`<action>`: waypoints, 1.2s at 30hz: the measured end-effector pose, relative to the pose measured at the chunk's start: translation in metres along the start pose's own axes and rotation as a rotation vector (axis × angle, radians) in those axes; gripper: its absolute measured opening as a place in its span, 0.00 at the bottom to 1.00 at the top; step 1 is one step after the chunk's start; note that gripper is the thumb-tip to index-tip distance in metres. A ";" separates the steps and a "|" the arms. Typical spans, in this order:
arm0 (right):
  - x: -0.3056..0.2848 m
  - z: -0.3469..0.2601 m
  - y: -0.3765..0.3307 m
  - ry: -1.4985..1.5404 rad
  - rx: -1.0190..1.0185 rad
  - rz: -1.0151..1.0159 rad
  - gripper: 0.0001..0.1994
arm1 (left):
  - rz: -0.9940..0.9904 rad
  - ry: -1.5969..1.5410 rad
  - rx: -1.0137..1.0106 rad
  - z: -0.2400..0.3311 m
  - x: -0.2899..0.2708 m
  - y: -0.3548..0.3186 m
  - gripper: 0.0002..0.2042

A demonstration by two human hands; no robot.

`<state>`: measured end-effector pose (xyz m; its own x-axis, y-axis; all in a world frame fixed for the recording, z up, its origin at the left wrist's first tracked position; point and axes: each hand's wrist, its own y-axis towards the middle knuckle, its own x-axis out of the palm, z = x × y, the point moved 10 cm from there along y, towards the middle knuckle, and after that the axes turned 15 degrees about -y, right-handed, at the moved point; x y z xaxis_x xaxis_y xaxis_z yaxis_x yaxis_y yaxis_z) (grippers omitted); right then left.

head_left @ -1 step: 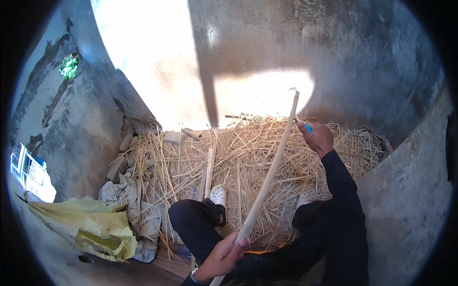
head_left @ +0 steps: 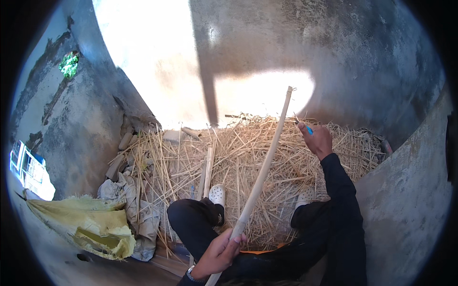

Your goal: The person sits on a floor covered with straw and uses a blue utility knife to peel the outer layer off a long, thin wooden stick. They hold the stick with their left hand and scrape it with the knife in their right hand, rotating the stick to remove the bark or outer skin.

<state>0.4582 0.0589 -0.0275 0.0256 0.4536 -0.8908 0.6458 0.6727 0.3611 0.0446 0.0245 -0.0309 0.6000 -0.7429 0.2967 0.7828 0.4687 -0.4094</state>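
Long, pale, slightly bowed wooden stick (head_left: 265,176) in the left hand (head_left: 220,253), small blue-handled tool (head_left: 309,130) in the right hand (head_left: 317,142)

The stick slants across the middle of the view, its far end rising in front of the stained grey plaster wall (head_left: 353,57). The left hand is closed around the stick's lower part, with a short stretch of it showing below the fist. The right hand, to the right of the stick's upper part, is curled around the tool, which stands apart from the wood; its dark working end is too small here to make out clearly.

Most of the stick's visible length looks smooth and bare, so I judge that surface largely done. A thin curled sliver (head_left: 294,89) hangs at the far tip, and seems to be what is left to clear. The part under the left hand cannot be judged.

Dry golden straw (head_left: 257,143) spreads beneath the stick and to both sides. One white perforated clog (head_left: 217,194) is just left of the stick; its mate (head_left: 305,196) is to the right. Left of the stick lies a flat pale wooden slat (head_left: 208,171); farther left are crumpled grey cloth (head_left: 149,229) and a torn yellow woven sack (head_left: 81,217).
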 end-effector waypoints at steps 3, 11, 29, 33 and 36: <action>-0.015 -0.050 -0.033 0.072 -0.140 -0.011 0.37 | 0.037 0.003 0.061 0.008 -0.011 0.009 0.14; -0.034 -0.158 -0.118 0.191 -0.520 -0.015 0.35 | 0.062 0.010 0.072 0.020 -0.004 0.019 0.16; -0.029 -0.161 -0.112 0.150 -0.498 -0.034 0.34 | 0.122 0.156 0.236 0.027 -0.013 0.020 0.17; -0.028 -0.152 -0.111 0.151 -0.464 0.044 0.35 | 0.125 0.142 0.224 0.029 -0.012 0.018 0.17; -0.034 -0.165 -0.126 0.124 -0.512 -0.021 0.35 | 0.115 0.098 0.181 0.027 -0.004 0.015 0.17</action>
<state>0.2501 0.0551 0.0023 -0.0941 0.4820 -0.8711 0.1890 0.8677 0.4598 0.0587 0.0475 -0.0148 0.6751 -0.7182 0.1684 0.7322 0.6247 -0.2714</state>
